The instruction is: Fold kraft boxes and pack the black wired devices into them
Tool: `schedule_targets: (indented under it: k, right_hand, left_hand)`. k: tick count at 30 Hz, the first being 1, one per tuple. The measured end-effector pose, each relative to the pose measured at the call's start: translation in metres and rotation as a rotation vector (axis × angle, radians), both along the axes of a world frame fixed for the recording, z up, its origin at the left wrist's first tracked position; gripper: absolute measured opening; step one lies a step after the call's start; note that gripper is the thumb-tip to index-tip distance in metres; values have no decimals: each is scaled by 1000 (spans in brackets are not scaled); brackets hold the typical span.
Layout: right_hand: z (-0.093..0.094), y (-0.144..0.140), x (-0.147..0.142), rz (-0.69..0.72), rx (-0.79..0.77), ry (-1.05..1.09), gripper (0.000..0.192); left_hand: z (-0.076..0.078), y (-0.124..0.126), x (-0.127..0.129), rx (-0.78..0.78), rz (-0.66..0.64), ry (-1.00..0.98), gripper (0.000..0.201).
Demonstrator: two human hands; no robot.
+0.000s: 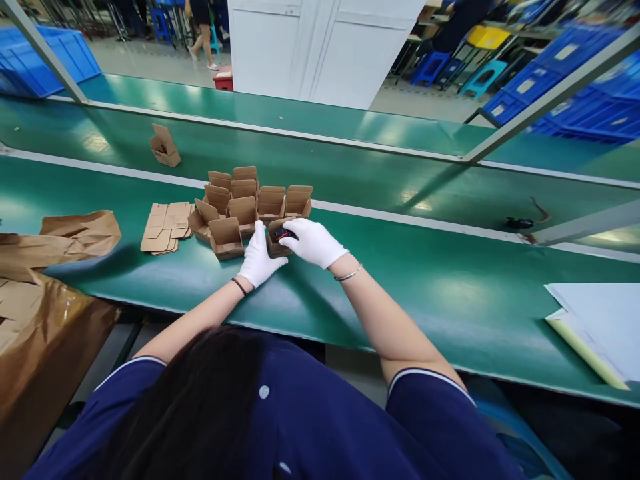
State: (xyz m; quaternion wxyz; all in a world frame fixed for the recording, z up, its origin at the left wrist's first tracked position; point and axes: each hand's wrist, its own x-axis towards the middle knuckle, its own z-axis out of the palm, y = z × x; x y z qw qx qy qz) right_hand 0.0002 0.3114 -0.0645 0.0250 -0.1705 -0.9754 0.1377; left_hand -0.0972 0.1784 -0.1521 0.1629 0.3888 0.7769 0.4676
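- At nine o'clock of the bench lies crumpled brown paper (75, 237), and just right of it a stack of flat carton blanks (165, 227) on the green belt (400, 280)
- At eleven o'clock one lone carton (165, 147) sits well apart on the far lane
- Near the centre stands a cluster of open cartons (245, 200), flaps upright, touching one another
- The left hand (259, 259), in a white glove, is closed against the left wall of the small carton (277, 239) at the cluster's five o'clock edge, steadying it
- That small carton is plain brown card, lid open, and a dark part with red wiring (285, 235) shows in its mouth
- The right hand (313, 241), also gloved, lies over the carton from three o'clock with fingers curled onto the dark part; whether it is pinched or only pressed I cannot tell
- Judged from this, the step in hand is seating the part in the carton; the next move would call for pushing it fully below the rim so the flap can fold shut
- At four o'clock white sheets (600, 327) lie on the belt's near edge
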Motion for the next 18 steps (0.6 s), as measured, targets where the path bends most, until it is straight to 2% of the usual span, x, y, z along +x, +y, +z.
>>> schedule_targets:
  k: [2,5,11,13,15,18]
  right_hand:
    - [4,-4,-15,82,155,-209,30]
    - [2,-7,-36,177,185,-423,26]
    - [-10,-1,-60,201,148,-494,24]
    - [-14,2,-54,232,120,-494,18]
    - [-18,7,-38,275,84,-479,9]
    - [-25,29,-1,241,89,-394,9]
  left_hand:
    - [-6,7,-7,-82,-50,-32,94]
    - [-5,11,-12,-130,-100,17,72]
    - [-6,11,-12,-120,-111,58,69]
    - [-6,12,-8,-125,-120,48,71]
    - [-2,8,-1,-150,-186,31,77]
    - [23,-13,9,-173,-342,23,78]
